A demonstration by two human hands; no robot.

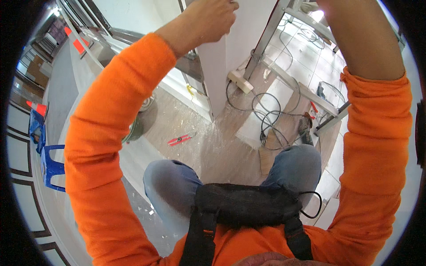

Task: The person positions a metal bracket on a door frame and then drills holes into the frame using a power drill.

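Observation:
My left hand (212,20) is raised at the top of the view, close to a white panel edge (246,31). Its fingers curl closed; whatever they may hold is hidden. My right forearm (366,40) reaches up past the top edge, so the right hand is out of sight. Between my bent knees and the panel, a red-handled hand tool (179,140) lies on the dusty wood-look floor (208,155). A cream power strip (240,82) rests by the panel's foot, with dark cable (266,117) looped beside it.
A metal ladder-like frame (306,84) stands at the right over white tiles (326,66). A green bucket-like container (134,131) is partly behind my left sleeve. Farther left are a blue plastic stool (54,168) and orange cones (79,43). Glazed frames (133,35) stand ahead.

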